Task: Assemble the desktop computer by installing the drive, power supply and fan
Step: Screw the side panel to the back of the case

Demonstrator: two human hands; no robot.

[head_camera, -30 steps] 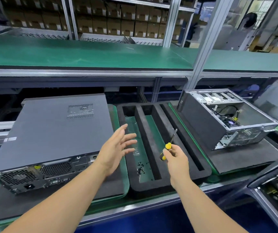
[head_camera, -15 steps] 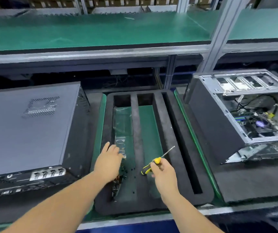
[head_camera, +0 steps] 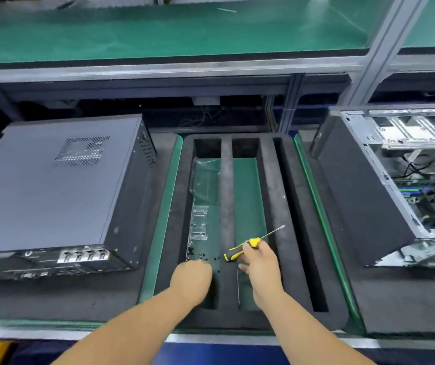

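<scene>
Gripping screwdriver [head_camera: 242, 248], right hand [head_camera: 259, 260]

Head view, steeply down, close

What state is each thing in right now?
Left hand: down in the tray's left slot at the screws; fingers hidden.
Right hand: holding the screwdriver.
Screws: loose in the slot.
Foam tray: flat on the bench.
Left computer: cover on.
Right computer: open, insides showing.

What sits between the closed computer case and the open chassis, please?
In the head view, a black foam tray lies between the closed case and open chassis.
</scene>
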